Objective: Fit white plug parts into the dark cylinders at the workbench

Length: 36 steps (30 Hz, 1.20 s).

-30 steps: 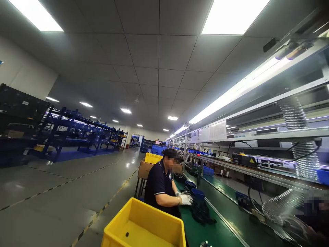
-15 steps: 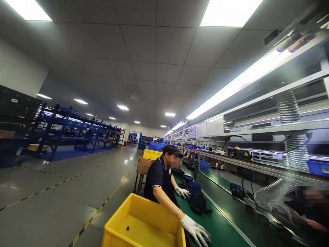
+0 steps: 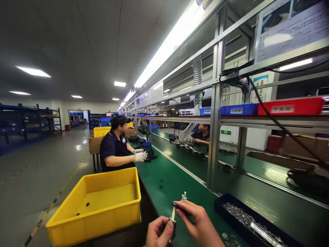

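Note:
My left hand point(image 3: 159, 233) and my right hand point(image 3: 199, 224) are at the bottom edge, over the green bench point(image 3: 164, 175). Together they pinch a small white and black part point(image 3: 174, 213) with prongs pointing up. The left hand grips its lower end. The right hand's fingers close on its dark upper side.
A yellow bin point(image 3: 96, 204) with a few small bits stands to my left. A dark tray of metal screws point(image 3: 250, 223) lies to my right. A seated co-worker in white gloves point(image 3: 115, 149) works farther down the bench; another person point(image 3: 202, 134) sits across the line. Steel uprights point(image 3: 214, 120) carry shelves with blue and red bins.
The view has swung down and to the right. My two hands and the small part have come into view at the bottom. The co-worker's arm has drawn back from the yellow bin.

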Each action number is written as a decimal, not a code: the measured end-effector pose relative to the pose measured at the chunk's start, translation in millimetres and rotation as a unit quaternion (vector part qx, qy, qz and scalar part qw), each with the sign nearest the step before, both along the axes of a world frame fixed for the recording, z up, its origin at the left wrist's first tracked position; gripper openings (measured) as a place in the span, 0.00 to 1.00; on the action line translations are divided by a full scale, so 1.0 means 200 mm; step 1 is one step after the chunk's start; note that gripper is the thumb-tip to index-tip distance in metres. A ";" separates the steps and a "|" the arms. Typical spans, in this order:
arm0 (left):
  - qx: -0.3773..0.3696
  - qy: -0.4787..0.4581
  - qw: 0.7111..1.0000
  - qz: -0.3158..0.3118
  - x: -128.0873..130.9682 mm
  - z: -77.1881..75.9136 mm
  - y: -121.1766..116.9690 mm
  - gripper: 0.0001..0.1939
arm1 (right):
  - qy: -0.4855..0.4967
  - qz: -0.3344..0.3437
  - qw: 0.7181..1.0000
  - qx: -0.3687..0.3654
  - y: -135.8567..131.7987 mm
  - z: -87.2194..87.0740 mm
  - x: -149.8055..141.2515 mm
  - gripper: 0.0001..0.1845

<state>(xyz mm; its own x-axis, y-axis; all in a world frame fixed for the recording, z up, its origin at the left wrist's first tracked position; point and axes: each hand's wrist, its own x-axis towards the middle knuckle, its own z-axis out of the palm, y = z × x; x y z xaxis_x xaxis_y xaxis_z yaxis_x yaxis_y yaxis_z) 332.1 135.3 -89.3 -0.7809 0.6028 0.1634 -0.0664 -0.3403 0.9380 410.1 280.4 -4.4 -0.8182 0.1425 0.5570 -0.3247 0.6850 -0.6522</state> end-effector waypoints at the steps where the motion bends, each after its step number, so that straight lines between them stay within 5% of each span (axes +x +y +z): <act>1: -0.001 0.026 1.000 0.014 0.00 0.01 0.00 0.31 | 0.007 -0.005 1.000 0.009 -0.01 0.00 0.01 0.19; 7: -0.054 0.149 0.981 0.114 0.00 0.03 -0.05 0.25 | 0.049 0.007 0.994 0.094 0.02 -0.03 0.01 0.15; 12: -0.008 -0.072 0.993 -0.093 -0.04 0.00 -0.08 0.31 | 0.128 0.031 0.970 0.203 0.02 -0.05 0.00 0.16; 15: -0.028 0.074 0.996 0.029 -0.04 -0.02 -0.07 0.29 | 0.059 -0.010 0.991 0.118 -0.02 -0.09 -0.01 0.14; 17: -0.063 0.202 0.966 0.151 -0.03 -0.03 -0.07 0.23 | 0.012 -0.051 0.997 0.059 -0.06 -0.12 -0.03 0.14; 19: -0.082 0.245 0.945 0.200 -0.03 -0.05 -0.08 0.20 | 0.003 -0.070 0.996 0.050 -0.09 -0.14 -0.04 0.15; 21: -0.065 0.189 0.968 0.151 -0.06 -0.07 -0.10 0.21 | 0.032 -0.058 0.994 0.083 -0.11 -0.14 -0.04 0.17; 23: -0.022 0.043 0.998 0.030 -0.10 -0.08 -0.13 0.24 | 0.078 -0.027 0.988 0.129 -0.12 -0.12 -0.04 0.18; 26: 0.049 -0.154 0.976 -0.144 -0.14 -0.08 -0.17 0.28 | 0.157 0.007 0.967 0.200 -0.11 -0.08 -0.03 0.17; 28: 0.060 -0.185 0.966 -0.168 -0.14 -0.06 -0.18 0.28 | 0.197 0.003 0.946 0.257 -0.11 -0.07 -0.03 0.15; 31: 0.008 -0.042 0.999 -0.001 -0.09 -0.04 -0.19 0.24 | 0.171 -0.025 0.948 0.267 -0.12 -0.11 -0.05 0.12; 34: -0.061 0.173 0.959 0.216 -0.05 -0.03 -0.21 0.20 | 0.116 -0.054 0.977 0.173 -0.16 -0.17 -0.08 0.10; 36: -0.086 0.184 0.947 0.248 -0.06 -0.02 -0.24 0.21 | 0.109 -0.056 0.983 0.140 -0.18 -0.19 -0.10 0.10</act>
